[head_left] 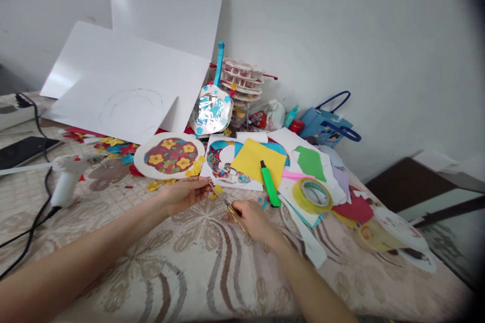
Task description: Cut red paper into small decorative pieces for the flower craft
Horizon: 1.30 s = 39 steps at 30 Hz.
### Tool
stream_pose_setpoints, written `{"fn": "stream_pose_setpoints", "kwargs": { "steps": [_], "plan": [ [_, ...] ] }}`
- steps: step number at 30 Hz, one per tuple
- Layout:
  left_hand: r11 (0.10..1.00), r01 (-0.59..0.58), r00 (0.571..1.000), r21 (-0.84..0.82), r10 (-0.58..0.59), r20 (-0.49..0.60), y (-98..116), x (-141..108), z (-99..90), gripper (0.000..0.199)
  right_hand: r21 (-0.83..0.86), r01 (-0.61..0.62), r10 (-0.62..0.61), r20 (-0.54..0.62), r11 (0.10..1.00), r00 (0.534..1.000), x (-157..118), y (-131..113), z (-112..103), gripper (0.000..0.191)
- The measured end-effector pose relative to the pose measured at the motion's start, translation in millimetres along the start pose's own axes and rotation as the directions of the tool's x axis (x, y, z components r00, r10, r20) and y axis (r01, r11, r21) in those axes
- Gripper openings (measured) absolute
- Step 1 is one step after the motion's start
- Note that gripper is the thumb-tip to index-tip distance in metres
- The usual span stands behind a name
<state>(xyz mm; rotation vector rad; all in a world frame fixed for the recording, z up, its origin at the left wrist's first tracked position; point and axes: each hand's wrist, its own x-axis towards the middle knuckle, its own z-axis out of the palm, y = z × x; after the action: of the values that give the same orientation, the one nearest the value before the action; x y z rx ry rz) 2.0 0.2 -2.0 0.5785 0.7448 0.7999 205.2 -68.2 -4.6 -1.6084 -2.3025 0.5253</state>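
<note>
Your left hand (185, 194), at centre frame, pinches a small yellow paper scrap (215, 191) between its fingertips. Your right hand (253, 219), just right of it, is closed around gold-coloured scissors (227, 205), whose blades point up-left and meet the scrap. Both hands hover low over the patterned cloth (197, 262). Just above the left hand lies a round paper plate (169, 155) decorated with yellow flowers on red. Right of centre sit a green marker (270, 183) on a yellow sheet (252, 157) and a roll of tape (312, 195). A white glue gun (67, 179) lies at left.
</note>
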Motion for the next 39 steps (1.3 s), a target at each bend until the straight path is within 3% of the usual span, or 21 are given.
{"fn": "stream_pose_setpoints", "kwargs": {
  "steps": [17,23,28,39],
  "plan": [
    [0.999,-0.037,0.998,-0.033,0.036,-0.048,-4.3,1.1,0.6,0.016,-0.003,0.009,-0.009,-0.026,1.0,1.0,1.3,1.7,3.7,0.041],
    [0.997,-0.064,0.997,0.04,0.066,-0.05,-2.8,0.2,1.5,0.016,0.015,0.014,-0.013,-0.039,1.0,0.999,1.7,1.6,3.3,0.038],
    [0.986,-0.119,0.993,0.114,0.121,-0.014,-3.8,-1.4,2.2,0.018,0.085,0.0,0.0,0.003,0.996,1.0,-0.8,-1.8,0.2,0.038],
    [0.988,-0.121,0.992,0.092,0.125,-0.034,-4.1,-2.2,3.5,0.019,0.176,0.005,-0.011,0.033,0.984,0.999,-1.5,-2.1,0.6,0.037]
  ]
}}
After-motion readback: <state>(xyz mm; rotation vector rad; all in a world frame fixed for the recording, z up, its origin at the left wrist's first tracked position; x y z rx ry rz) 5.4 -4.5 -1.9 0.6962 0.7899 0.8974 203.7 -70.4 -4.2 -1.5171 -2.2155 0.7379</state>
